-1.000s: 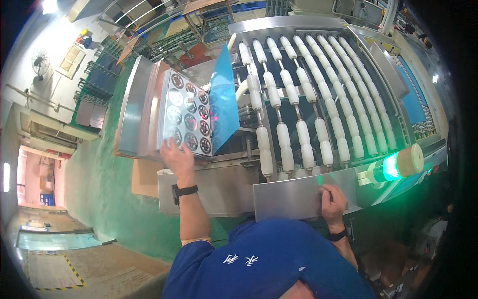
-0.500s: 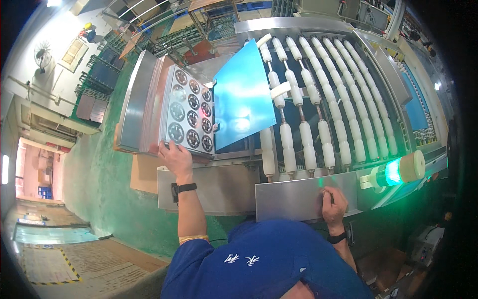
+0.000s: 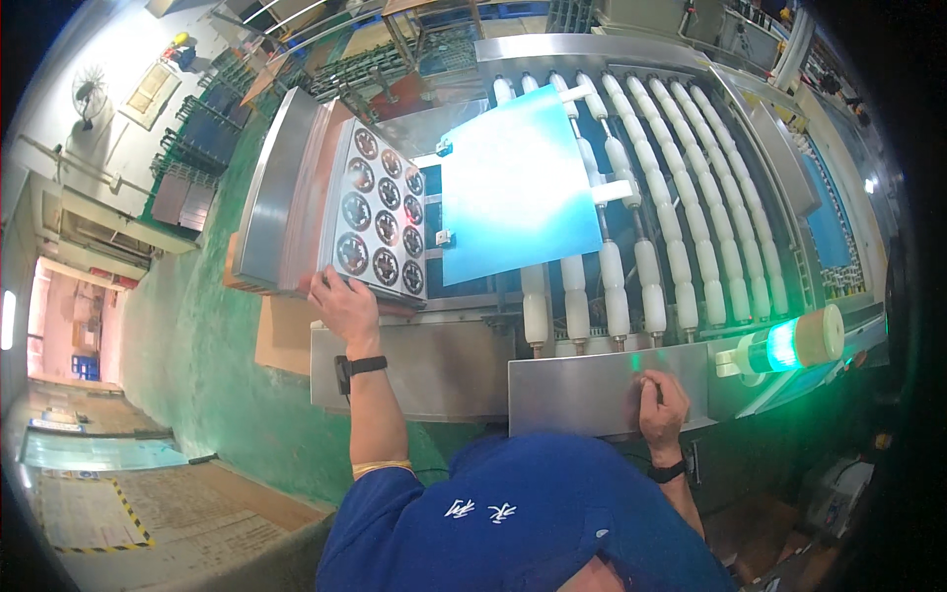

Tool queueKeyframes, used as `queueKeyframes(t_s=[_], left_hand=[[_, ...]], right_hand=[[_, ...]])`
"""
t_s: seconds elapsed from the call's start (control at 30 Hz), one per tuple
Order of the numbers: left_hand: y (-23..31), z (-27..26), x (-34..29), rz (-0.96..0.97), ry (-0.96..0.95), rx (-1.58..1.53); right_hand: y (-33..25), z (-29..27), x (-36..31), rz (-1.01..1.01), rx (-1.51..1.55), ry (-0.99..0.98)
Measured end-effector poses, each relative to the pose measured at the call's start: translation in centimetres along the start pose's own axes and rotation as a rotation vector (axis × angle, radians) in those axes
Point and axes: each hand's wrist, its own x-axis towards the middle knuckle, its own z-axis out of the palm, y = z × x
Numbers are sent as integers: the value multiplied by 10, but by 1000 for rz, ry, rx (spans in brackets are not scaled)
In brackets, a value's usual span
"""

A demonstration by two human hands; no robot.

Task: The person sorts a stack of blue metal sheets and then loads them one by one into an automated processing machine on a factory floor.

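Observation:
A blue sheet (image 3: 518, 187) lies over the left part of the white rollers (image 3: 646, 281). Small clamps (image 3: 444, 238) sit along its left edge, and white arms (image 3: 619, 191) reach out beneath its right side. To the left stands a stack of thin sheets (image 3: 309, 202), its front covered by a pale panel with rows of round suction-cup-like discs (image 3: 385, 229). My left hand (image 3: 345, 304) touches the near lower corner of this stack, fingers bent and apart. Against the grey metal panel (image 3: 582, 395) rests my right hand (image 3: 663, 407), fingers curled closed; whatever they hold is hidden.
A signal lamp (image 3: 782, 345) glows green at the right end of the metal panel. Another blue sheet (image 3: 827, 212) lies at the far right. Green floor (image 3: 197, 355) runs along the left, and racks (image 3: 187, 158) stand by the wall.
The blue sheet has swung and shifted right over the rollers, and the clamps and white arms beside it show more. Both my hands stay nearly in place.

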Motion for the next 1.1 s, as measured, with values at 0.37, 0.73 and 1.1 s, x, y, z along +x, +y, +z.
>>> queueKeyframes(t_s=[0.37,0.73,1.1], left_hand=[[4,2,1,61,17,-93],[3,30,3,-197,-274,-500],[-4,49,-3,-116,-179,-352]], right_hand=[[1,0,-1,-22,-5,29],[-1,0,-2,-16,-22,63],[3,-4,-3,-39,-80,91]])
